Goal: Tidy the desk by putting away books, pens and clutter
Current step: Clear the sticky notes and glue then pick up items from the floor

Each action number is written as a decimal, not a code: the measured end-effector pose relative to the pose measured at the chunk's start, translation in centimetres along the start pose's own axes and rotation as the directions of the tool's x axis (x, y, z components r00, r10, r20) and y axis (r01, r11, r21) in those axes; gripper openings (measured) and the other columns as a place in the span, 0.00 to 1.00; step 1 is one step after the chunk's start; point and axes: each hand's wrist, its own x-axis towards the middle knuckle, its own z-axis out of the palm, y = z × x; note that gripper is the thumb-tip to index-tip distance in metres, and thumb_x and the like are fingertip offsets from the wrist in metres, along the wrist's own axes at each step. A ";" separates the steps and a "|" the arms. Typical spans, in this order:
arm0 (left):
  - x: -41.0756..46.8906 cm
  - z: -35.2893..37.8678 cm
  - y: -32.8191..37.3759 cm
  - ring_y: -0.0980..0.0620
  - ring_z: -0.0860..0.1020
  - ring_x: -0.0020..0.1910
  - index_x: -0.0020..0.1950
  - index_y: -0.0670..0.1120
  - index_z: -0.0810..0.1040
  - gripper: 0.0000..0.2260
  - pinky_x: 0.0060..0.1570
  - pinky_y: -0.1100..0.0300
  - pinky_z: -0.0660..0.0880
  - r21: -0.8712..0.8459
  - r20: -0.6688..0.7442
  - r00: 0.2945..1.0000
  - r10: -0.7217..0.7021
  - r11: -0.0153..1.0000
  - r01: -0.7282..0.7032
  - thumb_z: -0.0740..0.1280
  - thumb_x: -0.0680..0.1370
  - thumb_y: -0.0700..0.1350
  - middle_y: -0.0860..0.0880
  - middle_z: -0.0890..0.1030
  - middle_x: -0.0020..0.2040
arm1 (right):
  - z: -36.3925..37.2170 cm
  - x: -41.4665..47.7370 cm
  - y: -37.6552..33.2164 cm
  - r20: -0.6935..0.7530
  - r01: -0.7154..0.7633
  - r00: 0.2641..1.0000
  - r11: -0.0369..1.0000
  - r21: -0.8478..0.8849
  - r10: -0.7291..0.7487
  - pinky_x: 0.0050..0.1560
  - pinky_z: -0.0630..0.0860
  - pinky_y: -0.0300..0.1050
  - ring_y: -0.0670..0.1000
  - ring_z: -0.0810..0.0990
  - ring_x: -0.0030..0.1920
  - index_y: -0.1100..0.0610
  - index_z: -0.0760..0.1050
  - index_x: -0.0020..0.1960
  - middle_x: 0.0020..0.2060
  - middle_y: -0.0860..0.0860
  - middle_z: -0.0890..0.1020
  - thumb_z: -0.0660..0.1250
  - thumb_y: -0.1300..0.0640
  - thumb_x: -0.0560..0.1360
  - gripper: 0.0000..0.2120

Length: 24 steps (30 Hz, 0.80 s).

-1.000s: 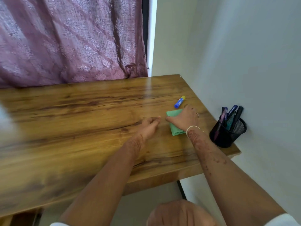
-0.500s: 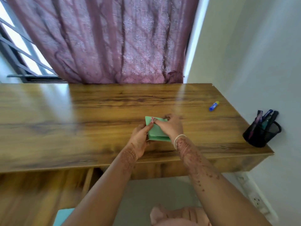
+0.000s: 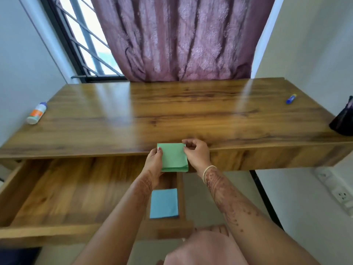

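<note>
Both hands are closed on a green pad of sticky notes (image 3: 172, 157): its left edge is gripped by the left hand (image 3: 153, 163), its upper right corner is pinched by the right hand (image 3: 196, 154). The pad is held just off the desk's (image 3: 172, 111) front edge, above an open drawer (image 3: 66, 192) where a blue pad (image 3: 164, 203) is seen. A blue marker (image 3: 291, 98) and a white bottle (image 3: 36, 113) are left lying at opposite ends of the desk, and a dark pen holder (image 3: 342, 121) is cut by the right border.
</note>
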 end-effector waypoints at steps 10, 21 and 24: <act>-1.9 -9.2 -4.6 0.49 0.78 0.49 0.71 0.41 0.69 0.18 0.46 0.53 0.78 0.119 -0.067 0.993 -0.098 0.987 0.105 0.61 0.82 0.43 0.43 0.77 0.58 | 5.3 -7.6 3.7 -0.072 0.037 0.996 0.975 -0.219 -0.054 0.50 0.79 0.45 0.48 0.78 0.50 0.52 0.78 0.55 0.44 0.45 0.81 0.66 0.63 0.75 0.12; 0.1 -9.8 -8.4 0.46 0.80 0.54 0.67 0.40 0.74 0.14 0.52 0.53 0.79 0.370 -0.051 0.977 -0.209 0.904 0.213 0.62 0.81 0.40 0.42 0.81 0.58 | 4.3 -10.3 6.2 -0.033 0.137 0.983 0.839 -0.526 -0.181 0.59 0.67 0.37 0.48 0.71 0.64 0.52 0.80 0.57 0.63 0.45 0.77 0.62 0.64 0.78 0.13; 0.6 -9.7 -8.9 0.46 0.81 0.53 0.64 0.40 0.75 0.13 0.49 0.55 0.78 0.431 -0.049 0.976 -0.210 0.877 0.211 0.63 0.80 0.40 0.42 0.81 0.57 | 4.3 -10.5 6.4 -0.029 0.154 0.979 0.826 -0.543 -0.201 0.59 0.64 0.35 0.48 0.71 0.65 0.54 0.81 0.57 0.64 0.44 0.77 0.62 0.64 0.78 0.13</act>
